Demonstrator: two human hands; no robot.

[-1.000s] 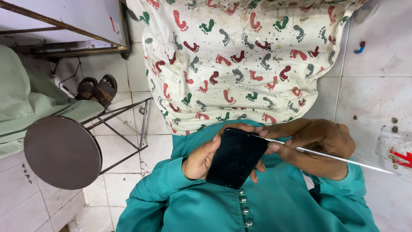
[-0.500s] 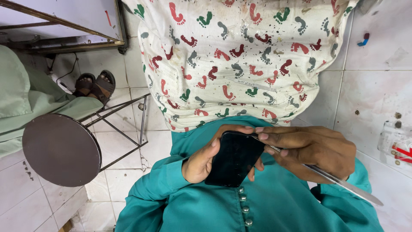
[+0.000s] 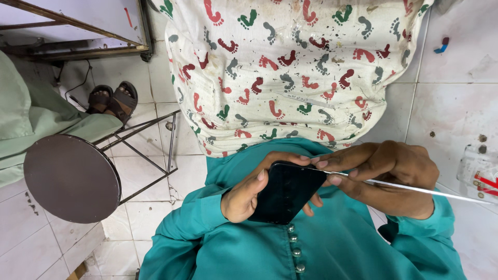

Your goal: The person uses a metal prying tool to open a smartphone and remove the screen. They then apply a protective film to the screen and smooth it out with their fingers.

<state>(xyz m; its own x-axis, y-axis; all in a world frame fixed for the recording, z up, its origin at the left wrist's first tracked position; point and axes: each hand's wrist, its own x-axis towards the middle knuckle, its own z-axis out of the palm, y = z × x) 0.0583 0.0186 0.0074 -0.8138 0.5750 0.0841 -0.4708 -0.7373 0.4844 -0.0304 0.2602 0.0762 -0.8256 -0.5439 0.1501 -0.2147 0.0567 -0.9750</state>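
Note:
My left hand [image 3: 248, 191] grips a black smartphone [image 3: 286, 192], screen up, over my lap in teal clothing. My right hand [image 3: 386, 177] pinches a thin metal pry tool [image 3: 425, 190] whose tip touches the phone's upper right edge. The tool's shaft runs out to the right past my wrist. Both hands sit just below a white cloth [image 3: 290, 67] printed with red, green and grey footprints.
A round dark metal stool [image 3: 70, 177] with thin legs stands on the white floor tiles at left. Another person in pale green clothing [image 3: 31, 124] sits at the far left, sandalled feet [image 3: 111, 101] on the floor. A clear plastic packet [image 3: 480, 173] lies at the right edge.
My right hand swung the thin tool down and back up, so it now lies nearly level against the phone's edge. The left hand kept its grip on the phone.

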